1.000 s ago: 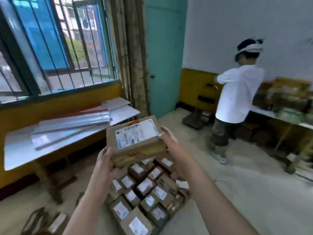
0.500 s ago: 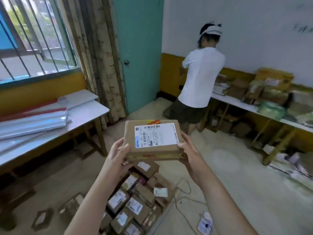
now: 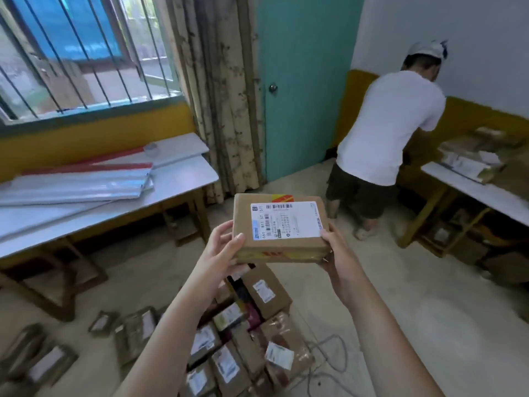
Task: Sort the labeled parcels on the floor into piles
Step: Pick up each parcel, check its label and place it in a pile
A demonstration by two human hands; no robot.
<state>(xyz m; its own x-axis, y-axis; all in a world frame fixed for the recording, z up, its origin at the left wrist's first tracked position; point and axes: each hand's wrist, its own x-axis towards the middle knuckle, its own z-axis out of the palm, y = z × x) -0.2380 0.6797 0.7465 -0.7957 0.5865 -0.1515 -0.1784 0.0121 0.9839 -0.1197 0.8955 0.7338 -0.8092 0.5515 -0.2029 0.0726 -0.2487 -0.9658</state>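
A labelled cardboard parcel (image 3: 279, 227) was held up between both hands — left hand (image 3: 221, 250) gripping its left end, fingers curled round; right hand (image 3: 336, 255) cupping the right corner — above the parcels (image 3: 243, 339) piled on the floor (image 3: 415, 310).

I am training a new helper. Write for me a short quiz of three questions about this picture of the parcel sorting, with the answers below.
1. True or false: the held parcel shows its white label face up.
2. How is it held? A) left hand alone B) both hands, the right hand too C) it rests on the white table.
3. Fill in: the other labeled parcels lie on the ____, below the arms.

Key
1. True.
2. B, one hand at each end.
3. Floor.
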